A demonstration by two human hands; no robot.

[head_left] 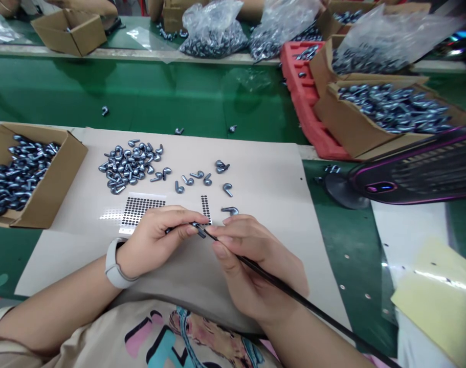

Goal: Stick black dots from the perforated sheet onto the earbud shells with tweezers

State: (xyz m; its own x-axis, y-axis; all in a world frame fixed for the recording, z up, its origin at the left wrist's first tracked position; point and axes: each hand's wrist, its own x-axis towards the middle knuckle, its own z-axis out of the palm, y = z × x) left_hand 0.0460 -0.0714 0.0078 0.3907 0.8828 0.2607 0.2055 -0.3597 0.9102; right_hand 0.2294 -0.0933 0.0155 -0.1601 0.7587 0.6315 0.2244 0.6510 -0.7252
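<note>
My left hand (165, 234) pinches a dark blue-grey earbud shell (199, 229) between thumb and fingertips. A thin black pen-like tool (238, 257) with a long black cord or tube trailing to the lower right is gripped in my right hand (261, 260). Its tip meets or nearly meets the earbud; I cannot tell which. Just beyond my left hand lies a clear sheet of black round dots (140, 209), partly covered by the hand. A narrower strip of dots (205, 207) shows behind the fingertips. Several loose earbuds (198, 175) lie past it, beside a larger pile of earbuds (131, 163).
At left stands a cardboard box of earbuds (60, 179). Another cardboard box (351, 122) rests by a red tray (307, 102) at back right, near a black fan (409, 171). Yellow paper (440, 301) lies at right. Bagged parts (213, 36) and other people's arms are across the green belt (148, 92).
</note>
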